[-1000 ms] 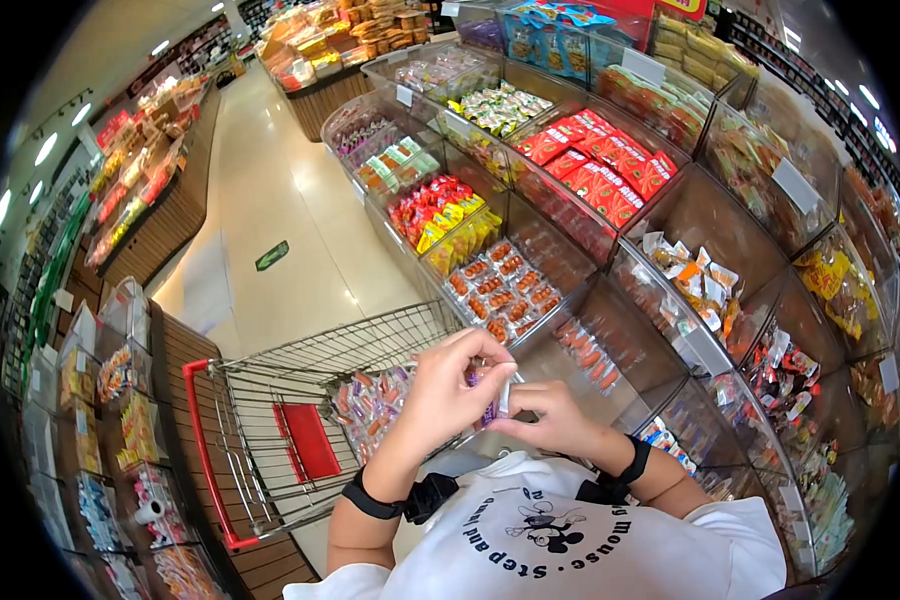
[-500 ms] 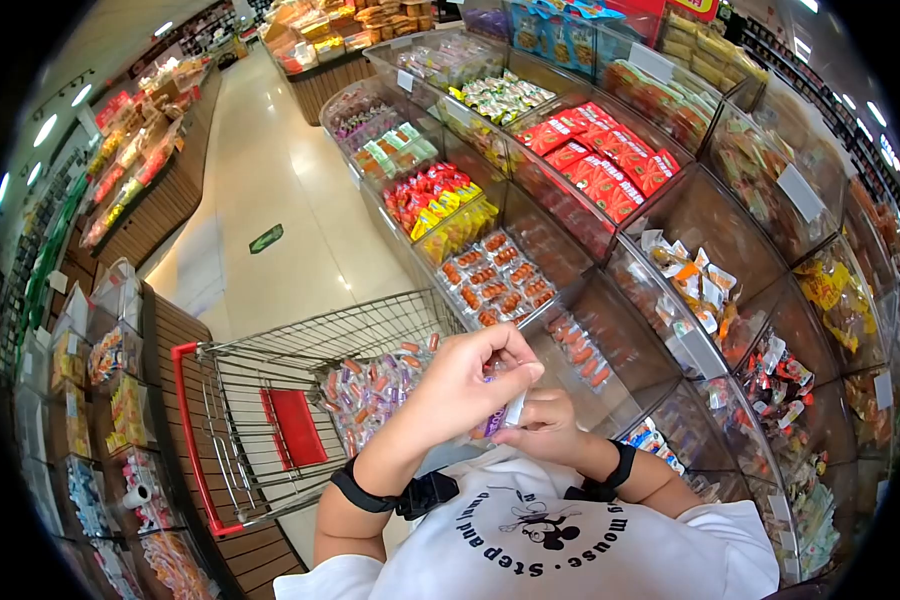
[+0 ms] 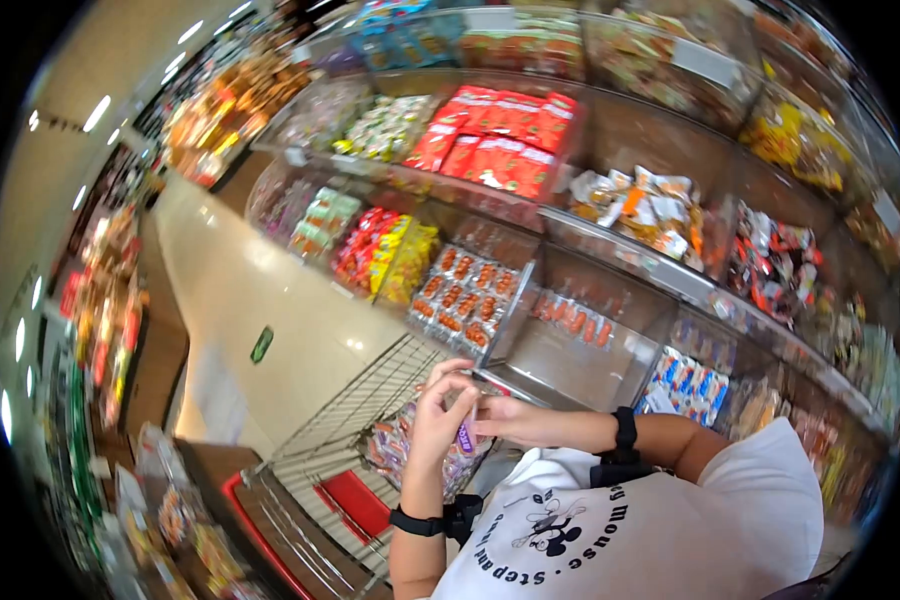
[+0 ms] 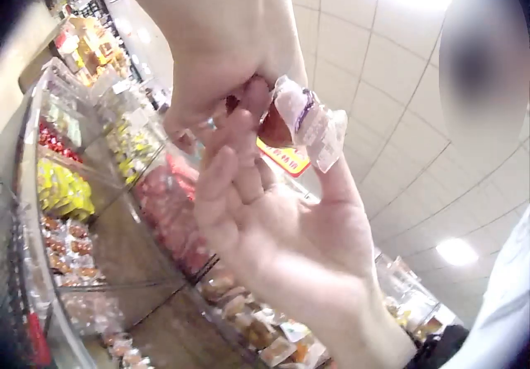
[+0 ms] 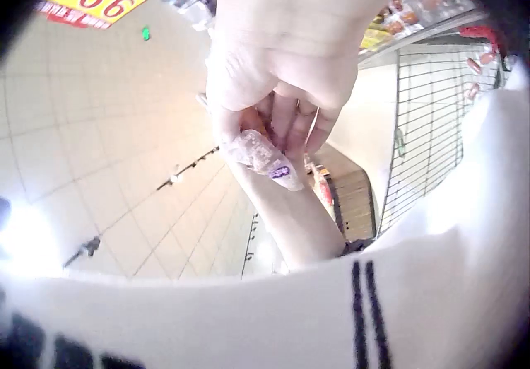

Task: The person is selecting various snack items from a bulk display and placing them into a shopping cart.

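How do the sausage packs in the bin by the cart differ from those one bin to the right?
The left packs lie in several rows, while the right packs form one short row. The left packs are spread widely; the right packs leave much bare floor. Both show reddish sausages.

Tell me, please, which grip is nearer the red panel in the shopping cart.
Left: the left grip is above and right of the red panel, the right grip farther right.
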Tool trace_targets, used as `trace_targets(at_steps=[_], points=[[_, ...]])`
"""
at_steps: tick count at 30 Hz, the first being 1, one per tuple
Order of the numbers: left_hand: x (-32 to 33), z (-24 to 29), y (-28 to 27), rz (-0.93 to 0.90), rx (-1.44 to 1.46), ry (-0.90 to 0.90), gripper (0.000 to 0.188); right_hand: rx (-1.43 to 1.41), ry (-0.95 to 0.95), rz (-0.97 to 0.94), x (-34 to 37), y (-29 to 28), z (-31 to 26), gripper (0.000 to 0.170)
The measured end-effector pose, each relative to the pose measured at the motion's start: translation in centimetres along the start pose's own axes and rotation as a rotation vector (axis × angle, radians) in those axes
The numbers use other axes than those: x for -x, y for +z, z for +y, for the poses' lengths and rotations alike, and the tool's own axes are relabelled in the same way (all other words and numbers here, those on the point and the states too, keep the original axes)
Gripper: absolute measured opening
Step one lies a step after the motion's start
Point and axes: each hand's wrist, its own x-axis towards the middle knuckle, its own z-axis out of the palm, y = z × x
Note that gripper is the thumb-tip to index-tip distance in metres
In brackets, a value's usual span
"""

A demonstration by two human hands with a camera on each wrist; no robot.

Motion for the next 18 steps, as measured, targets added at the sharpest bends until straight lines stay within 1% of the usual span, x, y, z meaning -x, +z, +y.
trace_targets(at_steps=[1, 3, 4, 5, 6, 8, 10, 11, 12, 13, 15, 16, 18], points=[[-0.3, -1.5, 0.4, 0.047, -0.025, -0.033, 0.008, -0.061, 0.062, 0.034, -0.1, -1.5, 1.0, 0.025], [-0.4, -4.1, 1.2, 0.139, -0.068, -0.098, 0.012, -0.250, 0.034, 0.229, 0.2, -3.7, 2.2, 0.025], [-0.2, -4.4, 1.8, 0.166, -0.001, -0.146, 0.015, -0.345, 0.019, 0.320, 0.4, -5.0, 2.9, 0.025], [0.1, -4.5, 2.3, 0.198, 0.063, -0.197, 0.017, -0.372, -0.060, 0.392, 0.4, -7.1, 4.4, 0.024], [0.5, -4.8, 2.4, 0.237, 0.125, -0.248, 0.020, -0.341, -0.103, 0.539, 0.8, -8.8, 5.3, 0.020], [2.0, -8.0, 1.0, 0.177, 0.031, -0.292, 0.025, -0.305, -0.164, 0.746, 1.8, -15.6, 9.4, 0.022], [4.5, -10.6, -0.2, 0.281, 0.079, -0.417, 0.026, 0.091, -0.046, 1.234, 3.8, -21.9, 12.8, 0.028], [5.6, -10.8, -0.5, 0.334, 0.116, -0.480, 0.026, 0.286, -0.001, 1.474, 4.4, -26.8, 15.8, 0.025], [6.8, -10.9, -0.7, 0.390, 0.151, -0.541, 0.027, 0.490, 0.052, 1.704, 4.8, -30.1, 17.9, 0.023], [8.3, -11.3, -1.1, 0.435, 0.170, -0.575, 0.028, 0.536, -0.008, 1.791, 5.4, -29.7, 16.6, 0.023], [11.1, -11.9, -1.7, 0.522, 0.182, -0.653, 0.027, 0.636, -0.131, 1.953, 6.6, -28.5, 11.8, 0.023], [12.5, -12.1, -2.1, 0.564, 0.173, -0.697, 0.027, 0.670, -0.064, 2.025, 6.8, -29.3, 11.6, 0.024], [15.7, -12.9, -3.2, 0.588, 0.243, -0.695, 0.024, 0.738, 0.079, 2.162, 7.9, -31.3, 11.8, 0.025]])
